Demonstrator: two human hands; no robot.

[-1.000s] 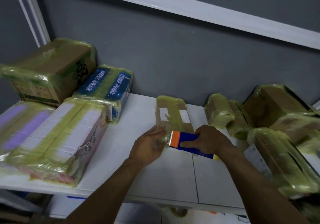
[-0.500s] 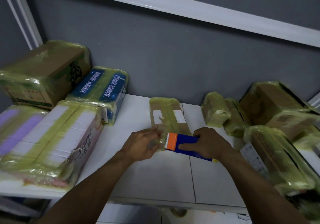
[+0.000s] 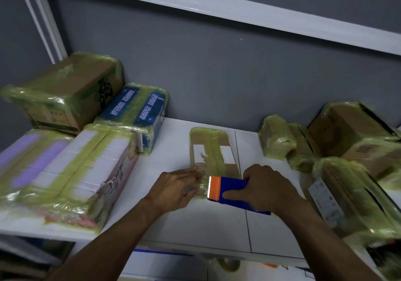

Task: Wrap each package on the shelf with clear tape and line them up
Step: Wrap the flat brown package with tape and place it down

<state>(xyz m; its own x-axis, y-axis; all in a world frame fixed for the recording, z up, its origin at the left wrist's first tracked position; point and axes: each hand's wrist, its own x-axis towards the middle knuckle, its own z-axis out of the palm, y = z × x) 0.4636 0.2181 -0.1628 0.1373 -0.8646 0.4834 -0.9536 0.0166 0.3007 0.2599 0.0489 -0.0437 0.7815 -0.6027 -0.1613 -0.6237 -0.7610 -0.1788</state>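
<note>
Observed from beside the shelving. White shelf (image 3: 195,226) against a grey wall, carrying wrapped goods on both sides.

Left side: large white-and-purple package (image 3: 71,172) at the front edge, a taped cardboard box (image 3: 65,89) behind it, and a blue package (image 3: 138,109) just beside that box, all under yellowish film. Right side: a crowded cluster of wrapped boxes (image 3: 351,196), touching one another.

Centre: flat brown package (image 3: 211,150) lay flat on the shelf, long axis running toward the wall, well apart from both groups. Tape strips ran along its length, between two white labels.

Both forearms reached in from below, converging on the near end of that package. Left hand (image 3: 175,185) was palm down, fingers nearly straight and close together, tips resting on the package's near left corner and the film there; the contact was blurred. Right hand (image 3: 264,185) was knuckles up, fingers curled over and thumb (image 3: 233,194) along the near side of a blue tape dispenser (image 3: 230,188), clamped on it. Its orange toothed end pointed left, just beside the left fingertips, at the package's near edge.
</note>
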